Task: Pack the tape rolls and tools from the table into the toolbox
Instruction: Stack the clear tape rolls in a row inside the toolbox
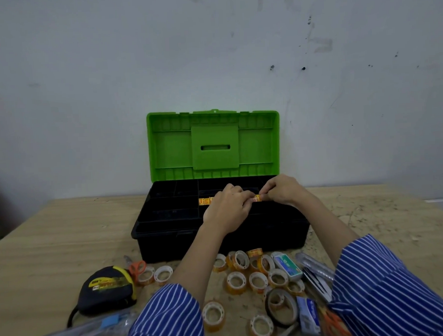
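The black toolbox (167, 236) stands open on the wooden table, its green lid (214, 145) upright against the wall. Orange-yellow tape rolls (205, 201) lie in a row in a middle compartment of its tray. My left hand (228, 208) and my right hand (279, 190) are both over that compartment, fingers curled around a small orange tape roll (256, 198) between them. Several more small tape rolls (245, 273) lie loose on the table in front of the box. A black and yellow tape measure (106, 289) sits at the front left.
Orange-handled scissors (137, 266) lie by the tape measure, and another pair (333, 320) at the front right. Also there: a large dark tape ring (282, 307), small boxes (288, 266), tweezers (316, 280) and clear plastic cases (78, 334). The wall rises close behind the box.
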